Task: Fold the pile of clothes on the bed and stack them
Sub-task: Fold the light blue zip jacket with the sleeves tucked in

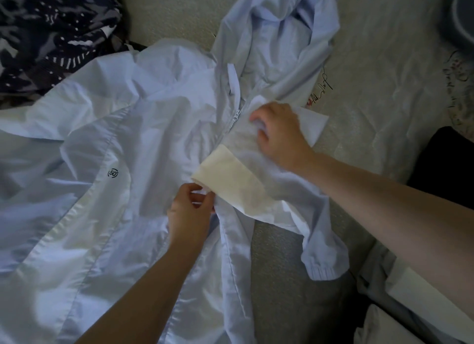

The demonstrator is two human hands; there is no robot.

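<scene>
A pale blue jacket [143,148] lies spread across the bed [384,61], front up, hood [277,27] toward 12 o'clock and zip [234,117] running down the middle. The left hand [189,212] pinches the front edge just beside a cream patch [230,187]; its grip is closed on the cloth. The right hand [279,135], at about 2 o'clock from the left, has its fingers curled into the fabric near the zip top, gripping the jacket. One cuff [323,269] trails off at 4 o'clock.

The step looks like squaring the front panels before folding. To do it well, both hands should pull the zip line taut and straight, then smooth outward so no creases get trapped. That loose sleeve wants laying flat across the body first, or the fold will bulge. A dark patterned garment [51,30] waits at 10 o'clock, well apart.
</scene>
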